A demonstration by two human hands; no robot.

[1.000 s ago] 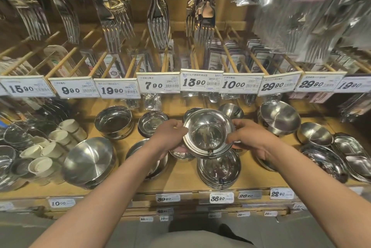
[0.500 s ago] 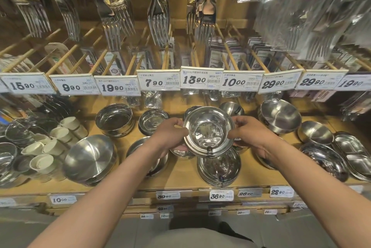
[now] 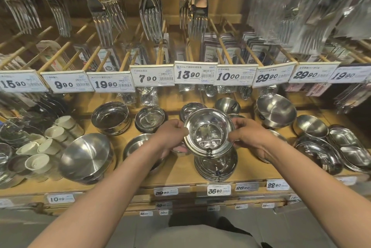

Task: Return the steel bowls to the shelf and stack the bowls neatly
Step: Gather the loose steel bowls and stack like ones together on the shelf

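The person stands before the wooden shelf with a small steel bowl held between both hands, mouth up and tipped slightly toward them. The left hand pinches the bowl's left rim, thumb on top; the right hand grips the right rim the same way. The bowl hangs just above, and a little behind, the stack of matching bowls at the shelf's front edge, apart from it.

The step in hand looks like the placing itself: one bowl is lifted and lined up over its stack. The next move calls for lowering it level and centred so it nests inside the top bowl, then letting go with both hands at once so it does not tip.

Counting around the stack: one bowl is held, and the stack seems to hold four or five, though the rims blur together. Left of the stack lies one large tilted bowl; behind and left stand one deep bowl and one shallow dish. Right of it, one wide bowl and two divided trays.
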